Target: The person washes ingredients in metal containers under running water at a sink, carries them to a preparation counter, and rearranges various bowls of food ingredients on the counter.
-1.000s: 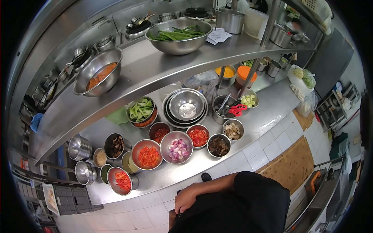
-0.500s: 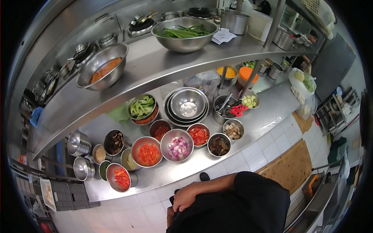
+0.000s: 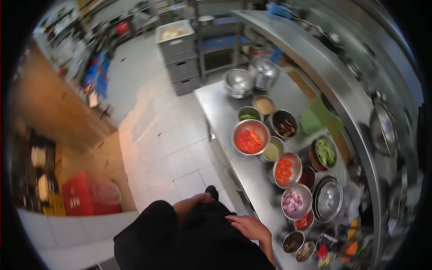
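My left hand (image 3: 202, 198) is near the front of my black clothing, its fingers blurred and too unclear to tell their shape. On the right, my right hand (image 3: 247, 226) lies over the dark cloth with fingers stretched out, holding nothing visible. Beside it, a steel counter (image 3: 220, 108) carries a bowl of red strips (image 3: 249, 140), a bowl of chopped red pieces (image 3: 284, 170) and a bowl of cut onion (image 3: 293, 201). Dark pieces (image 3: 293, 242) fill a smaller container near my right forearm.
Stacked grey crates (image 3: 182, 65) stand beyond the counter's far end. A raised steel shelf (image 3: 324, 72) runs along the right. To the left are a red container (image 3: 90, 193) and a blurred brown surface (image 3: 58, 99). White floor tiles (image 3: 189, 184) lie ahead.
The view has swung left, bringing the crates and left-side floor into sight and the counter to the right. My hands, close together before, are now apart, and my right hand's fingers are extended.
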Demonstrator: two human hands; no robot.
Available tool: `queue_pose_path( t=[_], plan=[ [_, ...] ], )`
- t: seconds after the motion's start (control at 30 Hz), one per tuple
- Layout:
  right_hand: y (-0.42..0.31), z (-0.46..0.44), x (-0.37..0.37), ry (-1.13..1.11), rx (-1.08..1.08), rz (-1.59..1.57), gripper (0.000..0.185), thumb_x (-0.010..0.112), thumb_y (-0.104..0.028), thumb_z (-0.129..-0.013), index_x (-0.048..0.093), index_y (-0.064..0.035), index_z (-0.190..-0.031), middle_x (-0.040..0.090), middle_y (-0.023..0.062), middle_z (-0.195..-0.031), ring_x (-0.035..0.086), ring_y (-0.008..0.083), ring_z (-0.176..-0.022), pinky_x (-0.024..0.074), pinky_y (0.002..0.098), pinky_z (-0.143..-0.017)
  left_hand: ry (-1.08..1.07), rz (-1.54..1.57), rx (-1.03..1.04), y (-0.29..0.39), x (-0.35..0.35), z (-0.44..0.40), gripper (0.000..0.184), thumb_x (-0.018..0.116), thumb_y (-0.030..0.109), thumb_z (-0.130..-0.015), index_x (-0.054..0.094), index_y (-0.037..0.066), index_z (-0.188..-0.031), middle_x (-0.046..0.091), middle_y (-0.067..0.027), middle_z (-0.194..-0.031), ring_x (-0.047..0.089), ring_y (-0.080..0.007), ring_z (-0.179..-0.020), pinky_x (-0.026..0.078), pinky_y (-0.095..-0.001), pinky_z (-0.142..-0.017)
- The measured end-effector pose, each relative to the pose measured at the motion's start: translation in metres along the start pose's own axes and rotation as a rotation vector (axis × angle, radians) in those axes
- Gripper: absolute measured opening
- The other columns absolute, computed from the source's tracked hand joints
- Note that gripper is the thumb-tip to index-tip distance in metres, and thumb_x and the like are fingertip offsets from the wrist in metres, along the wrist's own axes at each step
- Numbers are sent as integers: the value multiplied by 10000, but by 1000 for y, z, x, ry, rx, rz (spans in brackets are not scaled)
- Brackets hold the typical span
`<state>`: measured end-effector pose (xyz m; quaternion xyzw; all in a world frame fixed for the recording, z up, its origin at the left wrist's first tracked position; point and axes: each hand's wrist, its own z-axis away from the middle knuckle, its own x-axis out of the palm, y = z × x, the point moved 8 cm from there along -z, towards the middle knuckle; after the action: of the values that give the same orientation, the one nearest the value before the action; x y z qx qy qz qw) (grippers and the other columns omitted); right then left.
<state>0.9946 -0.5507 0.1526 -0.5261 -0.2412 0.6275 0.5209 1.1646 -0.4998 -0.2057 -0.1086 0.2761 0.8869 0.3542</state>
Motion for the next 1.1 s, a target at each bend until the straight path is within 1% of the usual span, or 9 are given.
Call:
queue_pose_path(
  t=[0.07, 0.13, 0.53, 0.67, 0.73, 0.87, 0.93, 1.03, 1.1],
  plan=[
    [2, -3, 5, -33, -58, -39, 317, 519, -213, -918, 562, -109, -1215, 655, 173, -952, 609, 353, -903, 475, 406, -787, -4, -26, -13, 10, -8, 24, 511, 467, 438, -890, 617, 7, -1118, 603, -211, -1165, 562, -354, -1112, 433, -450, -942],
    [-1, -3, 1, -19, 14, 5, 312, 521, -209, -916, 567, -114, -1210, 651, 190, -943, 611, 367, -896, 477, 411, -774, -71, 16, 15, 22, -18, 46, 512, 467, 431, -887, 612, 1, -1125, 599, -211, -1172, 557, -348, -1123, 429, -452, -949],
    [-14, -9, 0, -168, 126, 51, 292, 546, -223, -903, 599, -127, -1174, 653, 192, -930, 621, 378, -877, 489, 409, -766, -38, 76, -38, 26, -35, 80, 518, 485, 415, -856, 601, 12, -1161, 587, -202, -1200, 542, -342, -1146, 411, -444, -963],
    [-12, -8, 2, -155, 120, 21, 293, 549, -227, -901, 599, -123, -1171, 654, 189, -936, 621, 375, -880, 490, 404, -769, -32, 76, -54, 17, -31, 71, 514, 487, 417, -849, 610, 21, -1152, 588, -201, -1197, 540, -345, -1146, 414, -442, -963],
    [-13, -8, 4, -129, 30, 10, 296, 550, -230, -901, 597, -116, -1171, 656, 184, -939, 621, 375, -876, 490, 404, -767, -19, 69, -49, 16, -32, 71, 514, 487, 420, -847, 616, 20, -1143, 593, -202, -1188, 547, -346, -1136, 419, -443, -956],
    [-5, -5, 5, -101, 58, -20, 311, 551, -242, -901, 584, -114, -1183, 658, 184, -937, 621, 376, -872, 490, 409, -760, -53, 49, -8, 7, -20, 53, 525, 496, 442, -841, 629, 16, -1118, 610, -206, -1154, 566, -350, -1103, 434, -445, -935],
    [1, -4, 11, -148, 3, -18, 334, 551, -232, -909, 566, -99, -1215, 677, 147, -956, 642, 328, -900, 490, 372, -777, -81, 12, 37, 2, -10, 40, 524, 496, 450, -846, 635, 16, -1106, 617, -204, -1140, 578, -348, -1081, 442, -446, -927],
    [2, -5, 9, -136, 31, 40, 337, 548, -248, -910, 564, -103, -1214, 679, 144, -934, 645, 332, -870, 492, 377, -763, -4, 6, 9, -7, -9, 29, 511, 474, 451, -870, 642, 25, -1097, 634, -208, -1094, 594, -351, -1049, 448, -440, -917],
    [4, -5, 8, -112, 19, 20, 338, 542, -252, -915, 561, -97, -1215, 673, 147, -967, 636, 331, -896, 487, 379, -779, -36, 2, 44, -4, -7, 29, 507, 477, 447, -876, 629, 28, -1118, 622, -211, -1117, 585, -356, -1061, 445, -445, -915]
  ],
)
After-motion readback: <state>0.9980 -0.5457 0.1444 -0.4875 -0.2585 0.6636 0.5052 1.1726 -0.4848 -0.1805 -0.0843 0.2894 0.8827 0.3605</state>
